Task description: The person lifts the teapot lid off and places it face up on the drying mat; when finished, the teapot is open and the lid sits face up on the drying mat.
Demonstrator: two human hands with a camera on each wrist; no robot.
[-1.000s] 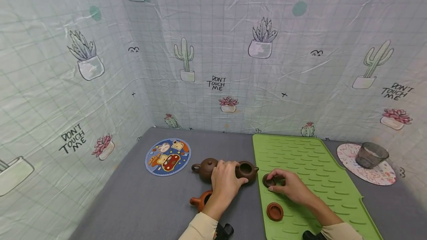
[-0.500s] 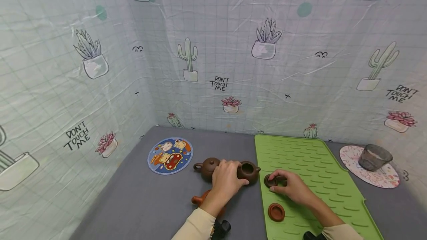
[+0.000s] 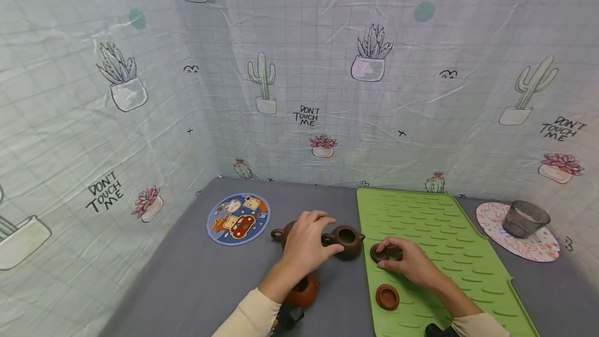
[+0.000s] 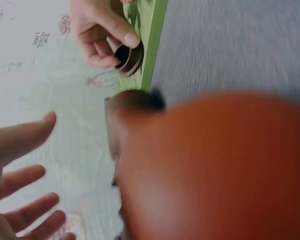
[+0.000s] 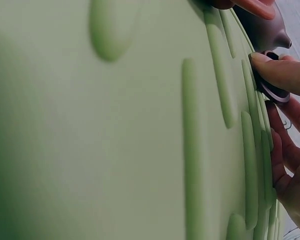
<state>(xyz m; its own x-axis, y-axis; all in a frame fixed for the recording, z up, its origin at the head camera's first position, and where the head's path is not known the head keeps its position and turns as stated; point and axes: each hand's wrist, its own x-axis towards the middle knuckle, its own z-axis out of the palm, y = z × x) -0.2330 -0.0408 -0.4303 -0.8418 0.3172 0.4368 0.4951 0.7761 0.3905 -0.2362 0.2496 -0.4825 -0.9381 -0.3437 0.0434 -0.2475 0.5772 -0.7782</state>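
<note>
In the head view my left hand (image 3: pixel 306 243) hovers with its fingers spread, just left of an uncovered dark brown teapot (image 3: pixel 352 249). The left wrist view also shows this hand holding nothing. Behind it sits a second dark brown teapot (image 3: pixel 279 234), mostly hidden. Below my left wrist stands an uncovered orange-brown teapot (image 3: pixel 306 295), large and blurred in the left wrist view. My right hand (image 3: pixel 412 261) pinches a dark brown teapot lid (image 3: pixel 376 254) at the green mat's left edge. An orange-brown lid (image 3: pixel 387 297) lies upturned on the mat nearby.
A ribbed green mat (image 3: pixel 449 254) covers the table's right part. At far right a grey translucent cup (image 3: pixel 524 220) stands on a round pink-patterned mat (image 3: pixel 491 217). A round blue cartoon mat (image 3: pixel 238 219) lies at back left on the grey tabletop (image 3: pixel 201 285).
My left hand has let go of the uncovered dark teapot and drawn back to the left, opening its fingers. My right hand stays on the dark lid.
</note>
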